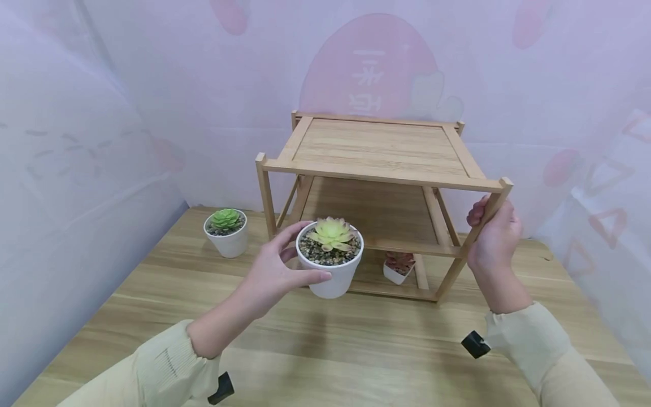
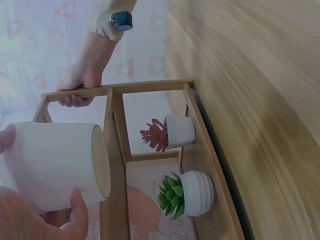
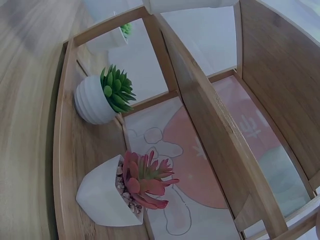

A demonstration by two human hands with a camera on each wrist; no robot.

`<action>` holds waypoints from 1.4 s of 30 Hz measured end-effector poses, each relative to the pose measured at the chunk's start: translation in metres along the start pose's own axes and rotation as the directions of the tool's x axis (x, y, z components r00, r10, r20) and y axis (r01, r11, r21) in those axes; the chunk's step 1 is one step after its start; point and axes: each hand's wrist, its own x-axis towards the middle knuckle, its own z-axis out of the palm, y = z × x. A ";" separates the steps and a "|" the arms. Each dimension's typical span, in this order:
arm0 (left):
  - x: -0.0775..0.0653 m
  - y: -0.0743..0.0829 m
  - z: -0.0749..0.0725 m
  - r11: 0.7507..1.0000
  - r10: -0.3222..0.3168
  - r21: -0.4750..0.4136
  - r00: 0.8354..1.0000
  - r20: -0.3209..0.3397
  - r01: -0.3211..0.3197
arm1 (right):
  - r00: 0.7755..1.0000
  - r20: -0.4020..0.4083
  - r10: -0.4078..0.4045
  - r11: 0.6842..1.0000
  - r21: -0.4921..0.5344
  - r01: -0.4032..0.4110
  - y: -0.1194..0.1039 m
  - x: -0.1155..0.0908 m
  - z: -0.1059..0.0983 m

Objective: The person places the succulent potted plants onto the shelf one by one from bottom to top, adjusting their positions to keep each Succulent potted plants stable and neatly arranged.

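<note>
Apparent step: positioning. The left hand (image 1: pixel 269 268) grips the white pot (image 1: pixel 333 280), raised before the rack (image 1: pixel 381 144); the right hand (image 1: pixel 494 234) grips a front post (image 1: pixel 454 277). Next move likely calls for level handling past the middle shelf (image 1: pixel 402 217).

One yellow-green plant (image 1: pixel 332 234), two green plants (image 1: pixel 226 221) (image 2: pixel 171 196) and one red plant (image 3: pixel 145 181) fill four pots (image 1: pixel 330 280). There is one rack (image 1: pixel 386 174) with three shelves (image 1: pixel 378 148), and one table (image 1: pixel 366 353).

Long, pale cream fabric sleeves (image 1: pixel 163 364) with gathered cuffs (image 1: pixel 513 328)
A small, black, block-shaped device (image 1: pixel 476 344) juts out beside each cuff.
</note>
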 end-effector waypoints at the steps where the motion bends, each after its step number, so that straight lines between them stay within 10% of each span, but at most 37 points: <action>1: 0.001 0.000 0.001 1.000 -0.002 -0.003 1.000 0.001 0.002 | 1.000 0.003 0.001 1.000 0.000 -0.001 0.000 0.000 0.000; 42: 0.054 0.018 0.054 0.996 0.054 -0.079 0.996 0.075 -0.048 | 0.999 0.025 -0.024 0.999 -0.025 0.025 0.001 0.002 -0.002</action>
